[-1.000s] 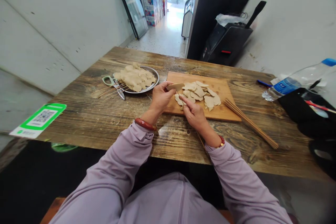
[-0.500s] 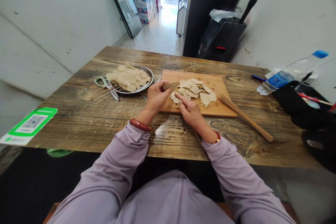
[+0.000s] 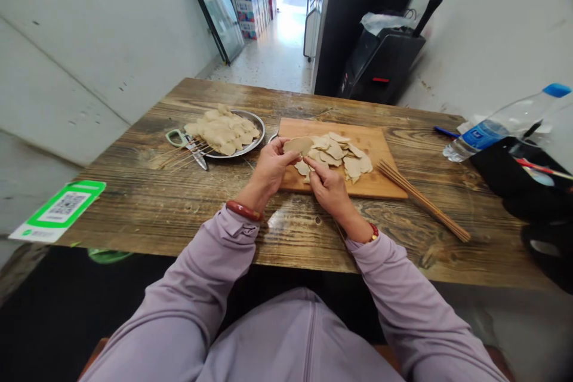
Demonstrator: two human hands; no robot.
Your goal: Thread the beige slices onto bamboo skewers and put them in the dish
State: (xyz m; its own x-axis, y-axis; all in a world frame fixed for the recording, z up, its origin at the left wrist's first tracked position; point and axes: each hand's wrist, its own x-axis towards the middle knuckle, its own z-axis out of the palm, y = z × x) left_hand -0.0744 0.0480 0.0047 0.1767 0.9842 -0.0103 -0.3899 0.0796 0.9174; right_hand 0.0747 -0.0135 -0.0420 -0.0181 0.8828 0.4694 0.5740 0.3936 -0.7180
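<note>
My left hand point(image 3: 270, 169) pinches a flat beige slice point(image 3: 299, 144) and holds it just above the near left corner of a wooden cutting board point(image 3: 380, 144). My right hand point(image 3: 328, 186) is closed on a thin bamboo skewer point(image 3: 341, 234) whose tip points up at that slice. A loose pile of the same slices point(image 3: 341, 154) lies on the board right beside both hands.
A metal plate point(image 3: 260, 133) of skewered slices stands to the left, with green-handled scissors point(image 3: 188, 144) beside it. A bundle of bare skewers point(image 3: 423, 200) lies right of the board. Farther right are a water bottle point(image 3: 501, 123) and a black bag point(image 3: 523, 182). A green QR card point(image 3: 58, 210) hangs off the left edge.
The slice in my left hand has tilted flatter toward the camera, and my right hand has brought the skewer tip closer to it. My head shifted slightly.
</note>
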